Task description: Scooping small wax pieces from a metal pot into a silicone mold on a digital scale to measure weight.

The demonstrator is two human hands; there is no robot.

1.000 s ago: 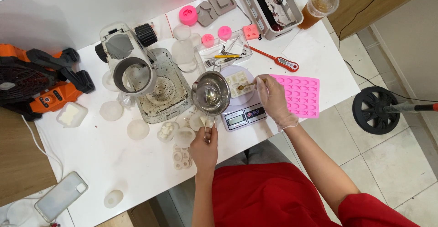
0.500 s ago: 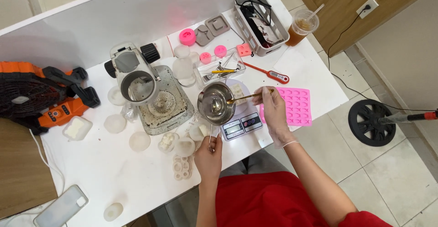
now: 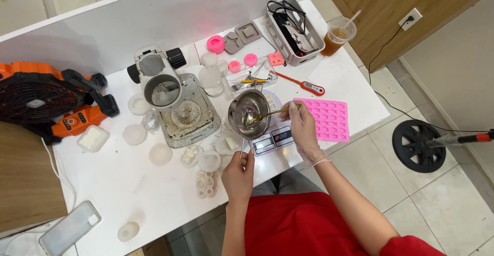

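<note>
Steel pan: a small metal pan sat on a digital scale near the centre of the frame, its thin handle running down toward the lower edge.
Left hands: the left hand was closed around the end of that handle, fingers curled, steadying the pan.
Right hands: the right hand, in a thin clear glove, pinched the stem of a gold spoon between thumb and fingers.
Change: half a second earlier the spoon was held level over the pan's right rim; now its bowl dipped inside the pan, and the pan stayed on the scale throughout.
Meaning: by my reading the spoon was stirring or scooping whatever lay in the pan; the contents could not be made out.
Pink mould: a pink silicone mould lay just right of the right hand, its cavities looking unfilled.
Cup: a clear plastic cup with a straw at upper right held a brown drink.
Grey basket: a basket at the top held cables and dark items.
Left machine: a round metal cup on a grey machine left of the pan showed a pale residue.
Counter: the white counter carried small white discs and a phone at lower left.
</note>
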